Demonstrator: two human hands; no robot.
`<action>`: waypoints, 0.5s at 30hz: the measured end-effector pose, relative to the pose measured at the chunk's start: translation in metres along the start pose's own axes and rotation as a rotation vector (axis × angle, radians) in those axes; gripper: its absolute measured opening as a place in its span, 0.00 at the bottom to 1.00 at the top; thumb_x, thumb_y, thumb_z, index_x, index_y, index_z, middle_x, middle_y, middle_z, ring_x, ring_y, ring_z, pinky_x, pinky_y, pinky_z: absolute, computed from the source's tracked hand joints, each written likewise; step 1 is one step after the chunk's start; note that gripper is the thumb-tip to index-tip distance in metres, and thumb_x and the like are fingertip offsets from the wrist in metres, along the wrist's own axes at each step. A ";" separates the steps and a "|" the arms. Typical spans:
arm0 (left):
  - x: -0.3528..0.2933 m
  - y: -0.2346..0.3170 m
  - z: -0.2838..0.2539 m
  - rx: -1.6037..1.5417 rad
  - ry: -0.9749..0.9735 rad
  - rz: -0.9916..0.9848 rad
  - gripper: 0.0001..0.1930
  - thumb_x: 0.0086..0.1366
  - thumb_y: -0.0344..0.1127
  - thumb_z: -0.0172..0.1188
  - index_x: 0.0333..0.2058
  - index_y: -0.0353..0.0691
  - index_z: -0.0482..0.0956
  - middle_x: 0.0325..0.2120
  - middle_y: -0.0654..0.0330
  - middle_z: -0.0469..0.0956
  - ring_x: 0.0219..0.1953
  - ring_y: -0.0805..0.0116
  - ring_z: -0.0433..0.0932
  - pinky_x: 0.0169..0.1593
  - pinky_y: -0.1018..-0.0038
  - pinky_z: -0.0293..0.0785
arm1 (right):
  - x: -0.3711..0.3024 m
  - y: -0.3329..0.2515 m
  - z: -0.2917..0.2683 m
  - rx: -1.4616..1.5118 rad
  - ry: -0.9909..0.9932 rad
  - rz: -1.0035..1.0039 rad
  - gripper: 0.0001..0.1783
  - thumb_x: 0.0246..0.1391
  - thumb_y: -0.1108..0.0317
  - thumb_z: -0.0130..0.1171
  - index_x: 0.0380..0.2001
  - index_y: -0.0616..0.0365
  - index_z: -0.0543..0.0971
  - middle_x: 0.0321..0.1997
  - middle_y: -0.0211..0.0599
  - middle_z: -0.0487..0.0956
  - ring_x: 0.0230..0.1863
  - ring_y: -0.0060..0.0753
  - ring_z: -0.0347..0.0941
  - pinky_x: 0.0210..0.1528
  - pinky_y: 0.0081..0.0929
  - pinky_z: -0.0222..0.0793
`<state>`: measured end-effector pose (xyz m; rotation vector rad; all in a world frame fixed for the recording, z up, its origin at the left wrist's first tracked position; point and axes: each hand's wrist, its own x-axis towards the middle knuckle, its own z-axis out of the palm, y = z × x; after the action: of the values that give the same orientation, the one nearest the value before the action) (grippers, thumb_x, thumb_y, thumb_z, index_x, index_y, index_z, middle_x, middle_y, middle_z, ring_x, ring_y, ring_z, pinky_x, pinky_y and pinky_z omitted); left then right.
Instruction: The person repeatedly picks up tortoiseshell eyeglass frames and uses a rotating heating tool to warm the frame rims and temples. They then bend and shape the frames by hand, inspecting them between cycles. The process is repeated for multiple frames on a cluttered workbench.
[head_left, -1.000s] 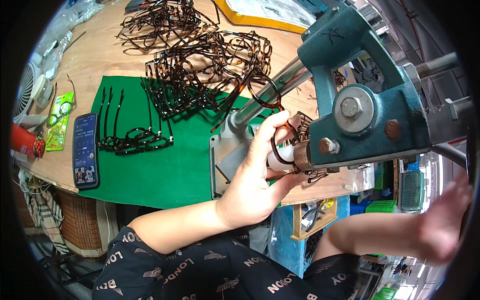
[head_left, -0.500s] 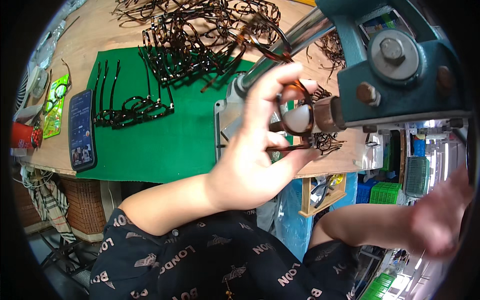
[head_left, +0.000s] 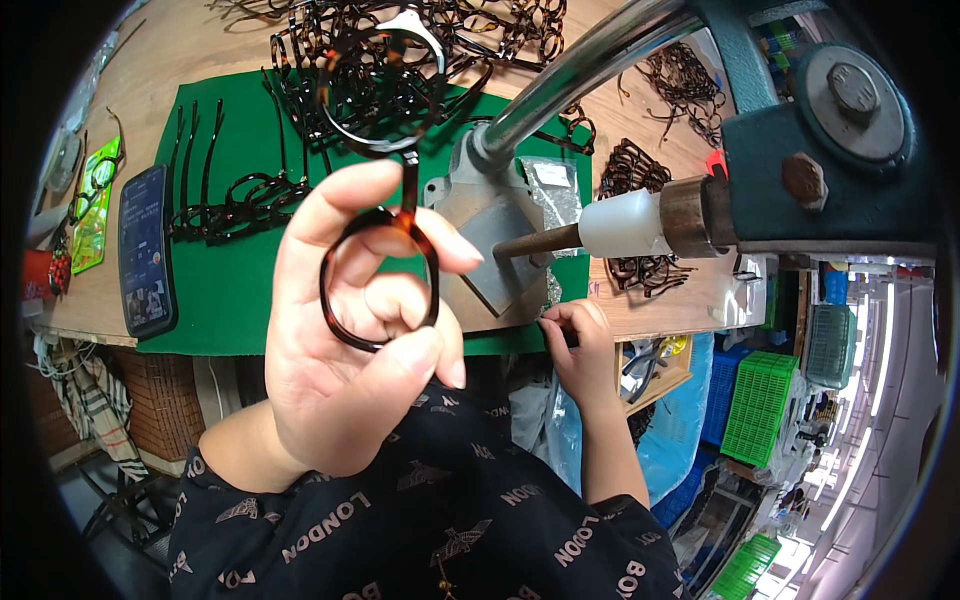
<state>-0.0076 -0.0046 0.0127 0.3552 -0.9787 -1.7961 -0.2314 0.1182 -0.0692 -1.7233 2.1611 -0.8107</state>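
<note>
My left hand (head_left: 335,360) is raised in front of the green mat (head_left: 300,325), pinching a tortoiseshell eyeglass frame (head_left: 403,218) by its lower rim. The frame stands on end, one ring above the other, and the upper ring shows bright, pale reflections. Low at the mat's front edge, my right hand (head_left: 583,345) has its thumb and fingertips together beside the press base (head_left: 500,290); what they hold, if anything, is too small to make out. Between the hands, a metal rod runs from the base to a white plastic cylinder (head_left: 622,224) on the bench press (head_left: 830,170).
Piled tortoiseshell frames (head_left: 380,90) cover the back of the table, with more stacked right of the press (head_left: 635,170). Several dark frames (head_left: 255,200) lie on the mat, near a phone (head_left: 148,250). A clear plastic bag (head_left: 553,190) lies behind the base. An open wooden drawer (head_left: 665,375) juts out.
My left hand has carried the eyeglass frame leftward, away from the white cylinder, and turned it. My right hand has come from the far right to the front edge beside the base.
</note>
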 end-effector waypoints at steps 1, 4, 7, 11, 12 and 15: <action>-0.002 -0.001 -0.001 -0.035 -0.013 -0.021 0.38 0.47 0.17 0.44 0.60 0.38 0.47 0.40 0.50 0.65 0.19 0.70 0.73 0.21 0.83 0.70 | 0.002 -0.002 -0.001 -0.024 -0.010 -0.021 0.06 0.42 0.77 0.59 0.25 0.61 0.73 0.26 0.38 0.71 0.28 0.37 0.68 0.32 0.28 0.64; -0.004 -0.002 0.000 -0.114 -0.042 -0.063 0.31 0.49 0.18 0.49 0.54 0.40 0.55 0.32 0.56 0.65 0.21 0.65 0.73 0.18 0.80 0.70 | 0.005 -0.003 -0.004 -0.066 -0.044 -0.084 0.06 0.41 0.78 0.59 0.25 0.60 0.72 0.26 0.39 0.72 0.30 0.42 0.68 0.34 0.31 0.63; -0.001 0.004 0.002 -0.158 -0.185 -0.097 0.07 0.59 0.36 0.48 0.32 0.40 0.64 0.28 0.56 0.67 0.27 0.58 0.72 0.25 0.71 0.74 | 0.002 -0.001 -0.010 -0.026 -0.048 -0.122 0.06 0.42 0.79 0.58 0.26 0.61 0.73 0.26 0.38 0.71 0.29 0.37 0.68 0.32 0.27 0.64; 0.004 0.009 -0.013 -0.307 -0.500 -0.263 0.12 0.52 0.41 0.59 0.18 0.41 0.72 0.32 0.54 0.71 0.38 0.61 0.70 0.43 0.69 0.66 | -0.006 0.012 -0.009 0.136 -0.041 -0.016 0.06 0.43 0.80 0.58 0.27 0.62 0.74 0.28 0.36 0.72 0.28 0.29 0.69 0.30 0.21 0.65; 0.006 0.009 -0.020 -0.282 -0.559 -0.298 0.12 0.53 0.40 0.58 0.17 0.40 0.72 0.29 0.54 0.72 0.34 0.62 0.70 0.39 0.70 0.66 | -0.006 0.013 -0.010 0.128 -0.047 -0.018 0.06 0.43 0.80 0.59 0.27 0.62 0.74 0.28 0.35 0.72 0.28 0.28 0.69 0.30 0.20 0.65; 0.006 0.006 -0.021 -0.308 -0.562 -0.345 0.10 0.58 0.31 0.53 0.18 0.39 0.72 0.21 0.60 0.73 0.22 0.70 0.71 0.26 0.78 0.65 | -0.005 0.014 -0.009 0.101 -0.067 -0.029 0.06 0.43 0.80 0.59 0.27 0.62 0.74 0.29 0.34 0.72 0.28 0.26 0.69 0.29 0.19 0.65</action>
<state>0.0070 -0.0206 0.0054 -0.2032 -1.0346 -2.3945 -0.2461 0.1269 -0.0702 -1.7100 2.0210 -0.8420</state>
